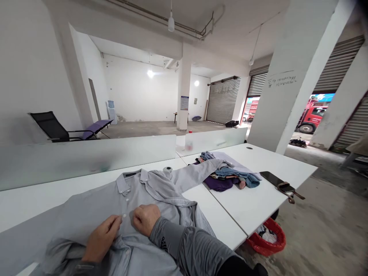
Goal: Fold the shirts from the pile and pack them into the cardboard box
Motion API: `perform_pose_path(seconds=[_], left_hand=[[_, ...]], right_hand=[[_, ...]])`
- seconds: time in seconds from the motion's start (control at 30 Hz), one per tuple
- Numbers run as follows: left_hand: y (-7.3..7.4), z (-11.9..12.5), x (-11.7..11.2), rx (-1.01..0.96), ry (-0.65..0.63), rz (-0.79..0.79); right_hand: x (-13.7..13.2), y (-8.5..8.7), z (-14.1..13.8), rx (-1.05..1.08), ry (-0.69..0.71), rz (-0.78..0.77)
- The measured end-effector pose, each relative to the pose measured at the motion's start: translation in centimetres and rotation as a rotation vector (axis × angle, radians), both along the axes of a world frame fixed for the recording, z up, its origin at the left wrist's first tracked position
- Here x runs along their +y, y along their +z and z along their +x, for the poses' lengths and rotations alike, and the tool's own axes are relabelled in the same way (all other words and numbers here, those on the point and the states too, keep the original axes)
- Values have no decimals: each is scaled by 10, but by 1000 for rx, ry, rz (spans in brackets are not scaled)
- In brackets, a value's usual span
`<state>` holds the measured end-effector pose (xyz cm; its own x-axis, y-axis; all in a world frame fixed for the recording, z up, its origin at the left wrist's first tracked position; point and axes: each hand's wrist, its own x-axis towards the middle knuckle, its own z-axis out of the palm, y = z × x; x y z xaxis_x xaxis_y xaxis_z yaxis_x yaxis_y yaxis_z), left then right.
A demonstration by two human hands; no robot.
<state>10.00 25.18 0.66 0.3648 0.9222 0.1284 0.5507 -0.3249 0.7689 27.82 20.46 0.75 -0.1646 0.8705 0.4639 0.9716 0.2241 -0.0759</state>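
A light grey button-up shirt (161, 188) lies spread front side up on the white table, its collar away from me and one sleeve reaching out to the right. My left hand (102, 237) is closed in a pinch on the shirt's button placket, beside a small white button. Close on its right, my right hand (146, 219) is curled into a fist against the shirt front; its fingertips are hidden, and the cloth is gathered beneath it. Below both hands the lower shirt front is rumpled.
Folded clothes (221, 176) are piled on the right-hand table, under the sleeve's end. Near that table's edge lies a black phone (270, 179) with a brown strap. A red-lined bin (267, 245) stands on the floor. Frosted partitions (138, 153) run along the back.
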Motion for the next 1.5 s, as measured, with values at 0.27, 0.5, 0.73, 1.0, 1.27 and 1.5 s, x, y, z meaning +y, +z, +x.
perform_pose_path(seconds=[0.27,0.5,0.73,1.0,1.27,1.5], left_hand=[[-13,-5,9,25,-12,20],[-17,-6,13,-22,32,-9],[4,0,-1,-59,54,-34],[16,-1,-8,-65,105,3],[9,-1,-6,-75,101,20],[5,-3,-3,-22,104,36]], right_hand=[[0,-2,0,30,47,-59],[4,-7,2,60,22,-36],[7,-6,6,113,116,-2],[13,-13,7,170,124,24],[14,-15,7,175,76,35],[14,-13,7,174,52,22]])
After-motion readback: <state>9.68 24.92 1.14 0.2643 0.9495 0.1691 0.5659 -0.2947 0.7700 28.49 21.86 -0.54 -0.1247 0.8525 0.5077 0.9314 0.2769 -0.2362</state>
